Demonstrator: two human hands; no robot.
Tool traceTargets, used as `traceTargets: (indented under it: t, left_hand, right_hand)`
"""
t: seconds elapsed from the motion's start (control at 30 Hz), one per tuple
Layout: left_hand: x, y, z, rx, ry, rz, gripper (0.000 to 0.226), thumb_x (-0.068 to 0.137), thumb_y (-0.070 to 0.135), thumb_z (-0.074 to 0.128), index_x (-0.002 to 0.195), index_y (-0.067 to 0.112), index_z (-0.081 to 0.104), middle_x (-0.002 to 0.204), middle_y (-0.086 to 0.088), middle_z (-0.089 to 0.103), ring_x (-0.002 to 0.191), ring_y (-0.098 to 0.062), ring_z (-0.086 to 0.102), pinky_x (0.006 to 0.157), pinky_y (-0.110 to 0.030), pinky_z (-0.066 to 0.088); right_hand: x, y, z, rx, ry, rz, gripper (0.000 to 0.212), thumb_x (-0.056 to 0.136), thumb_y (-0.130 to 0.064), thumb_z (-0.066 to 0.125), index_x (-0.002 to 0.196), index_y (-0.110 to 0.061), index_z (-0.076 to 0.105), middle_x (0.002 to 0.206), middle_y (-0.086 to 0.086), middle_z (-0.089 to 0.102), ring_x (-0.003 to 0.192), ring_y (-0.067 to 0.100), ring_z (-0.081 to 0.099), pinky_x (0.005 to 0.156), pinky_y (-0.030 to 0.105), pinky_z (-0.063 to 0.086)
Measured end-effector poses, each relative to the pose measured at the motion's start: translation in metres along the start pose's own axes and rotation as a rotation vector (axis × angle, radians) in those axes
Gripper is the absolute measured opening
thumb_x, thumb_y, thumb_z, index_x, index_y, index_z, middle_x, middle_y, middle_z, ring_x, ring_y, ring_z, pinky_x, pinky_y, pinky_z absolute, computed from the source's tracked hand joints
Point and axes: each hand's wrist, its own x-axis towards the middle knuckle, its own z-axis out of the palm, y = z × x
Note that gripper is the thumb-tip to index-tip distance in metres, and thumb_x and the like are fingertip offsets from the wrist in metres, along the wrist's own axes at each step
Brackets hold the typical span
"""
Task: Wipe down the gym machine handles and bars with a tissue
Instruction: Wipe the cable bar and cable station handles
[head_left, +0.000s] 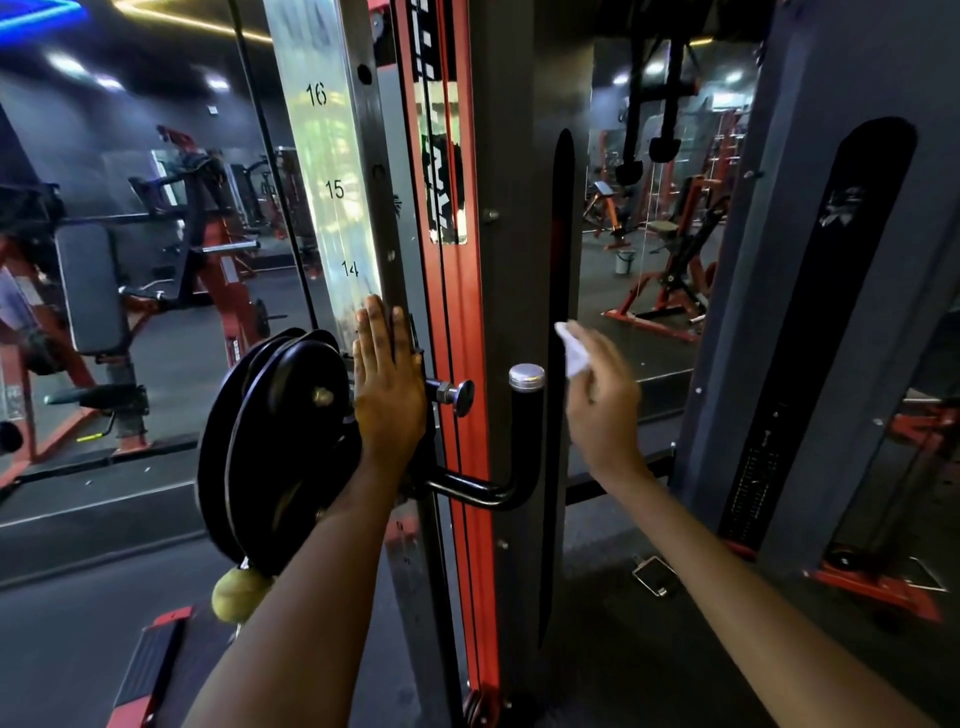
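The right hand (602, 400), pinching the tissue (571, 351), hovers just right of the upright black handle (525, 415), whose long axis runs vertically, and is nearer it than the flat, empty left hand (387, 384) on the numbered post (332, 208)

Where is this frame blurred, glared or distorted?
Head view: right hand and tissue motion-blurred; left hand sharp; glare washes the numbered steel upright; wide-angle bends the edge uprights; background gym dim.
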Motion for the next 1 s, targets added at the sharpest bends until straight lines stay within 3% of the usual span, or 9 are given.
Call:
traceTargets:
  t: [0.1, 0.17, 0.23, 0.33, 0.57, 0.7, 0.8, 0.9, 1.0]
  left_hand:
    - [0.0, 0.0, 0.0, -0.018, 0.01, -0.004, 0.072, 0.097, 0.004, 0.051, 0.153, 0.003, 0.007, 0.159, -0.025, 0.003, 0.148, -0.038, 0.003, 0.116, -0.051, 0.027]
    - [0.0, -0.001, 0.002, -0.016, 0.016, -0.009, 0.071, 0.097, 0.002, 0.051, 0.154, 0.004, 0.008, 0.16, -0.024, 0.002, 0.148, -0.037, 0.002, 0.117, -0.05, 0.027]
    - [0.0, -0.001, 0.002, 0.0, 0.014, -0.015, 0.072, 0.096, 0.001, 0.051, 0.154, 0.003, 0.007, 0.16, -0.024, 0.001, 0.149, -0.036, 0.0, 0.117, -0.049, 0.026]
    - [-0.001, 0.0, 0.002, 0.017, 0.0, -0.029, 0.072, 0.096, 0.002, 0.05, 0.154, 0.004, 0.007, 0.16, -0.024, 0.001, 0.148, -0.035, -0.002, 0.119, -0.046, 0.023]
    - [-0.001, 0.001, -0.001, 0.038, -0.028, -0.029, 0.07, 0.097, 0.008, 0.048, 0.154, 0.003, 0.005, 0.159, -0.024, 0.0, 0.148, -0.034, -0.005, 0.118, -0.047, 0.025]
    - [-0.001, -0.001, 0.002, 0.038, -0.019, -0.025, 0.074, 0.096, 0.005, 0.05, 0.154, 0.003, 0.005, 0.159, -0.024, -0.001, 0.148, -0.036, -0.003, 0.118, -0.047, 0.026]
    - [-0.002, -0.002, 0.005, 0.049, 0.005, -0.02, 0.078, 0.092, 0.002, 0.053, 0.154, 0.004, 0.005, 0.16, -0.023, -0.003, 0.148, -0.036, -0.003, 0.117, -0.047, 0.027]
    - [-0.003, -0.001, 0.003, 0.067, -0.005, -0.02, 0.074, 0.092, -0.001, 0.051, 0.153, 0.002, 0.009, 0.159, -0.026, 0.003, 0.148, -0.038, 0.0, 0.118, -0.048, 0.025]
    - [-0.004, 0.003, -0.001, 0.076, -0.026, -0.046, 0.071, 0.092, -0.003, 0.045, 0.154, 0.003, 0.011, 0.158, -0.026, 0.01, 0.148, -0.039, 0.007, 0.119, -0.045, 0.023]
  right_hand:
    - [-0.002, -0.004, 0.015, 0.049, -0.302, 0.078, 0.052, 0.085, 0.017, 0.039, 0.131, -0.003, 0.052, 0.129, -0.005, 0.048, 0.127, 0.007, 0.043, 0.107, 0.009, 0.028]
    - [-0.008, 0.004, 0.02, 0.161, -0.266, 0.254, 0.049, 0.088, 0.014, 0.038, 0.125, -0.009, 0.06, 0.124, -0.003, 0.057, 0.118, 0.007, 0.052, 0.101, 0.014, 0.038]
    - [-0.007, 0.011, 0.022, 0.371, -0.233, 0.595, 0.041, 0.092, 0.006, 0.036, 0.105, -0.016, 0.067, 0.099, 0.006, 0.068, 0.088, 0.013, 0.063, 0.076, 0.021, 0.049]
    - [-0.016, 0.026, 0.028, 0.569, -0.258, 0.854, 0.037, 0.092, 0.003, 0.033, 0.095, -0.011, 0.067, 0.075, 0.003, 0.063, 0.065, 0.009, 0.055, 0.051, 0.013, 0.041]
    - [-0.063, 0.057, 0.03, 0.54, -0.372, 0.915, 0.041, 0.074, 0.008, 0.036, 0.092, -0.007, 0.069, 0.082, 0.019, 0.058, 0.079, 0.029, 0.049, 0.072, 0.031, 0.04]
    - [-0.091, 0.062, 0.038, 0.518, -0.35, 0.993, 0.036, 0.086, 0.001, 0.043, 0.096, -0.016, 0.073, 0.089, 0.025, 0.062, 0.077, 0.026, 0.051, 0.075, 0.033, 0.041]
    - [-0.114, 0.054, 0.049, 0.556, -0.308, 1.106, 0.033, 0.09, 0.001, 0.047, 0.095, -0.017, 0.074, 0.085, 0.014, 0.061, 0.064, 0.013, 0.047, 0.061, 0.023, 0.038]
    - [-0.121, 0.045, 0.057, 0.582, -0.307, 1.221, 0.035, 0.086, 0.016, 0.044, 0.097, -0.005, 0.07, 0.084, 0.009, 0.064, 0.075, 0.014, 0.059, 0.069, 0.021, 0.053]
    - [-0.112, 0.045, 0.048, 0.451, -0.227, 1.284, 0.022, 0.09, 0.002, 0.053, 0.077, -0.007, 0.067, 0.074, 0.006, 0.063, 0.069, 0.015, 0.059, 0.071, 0.026, 0.054]
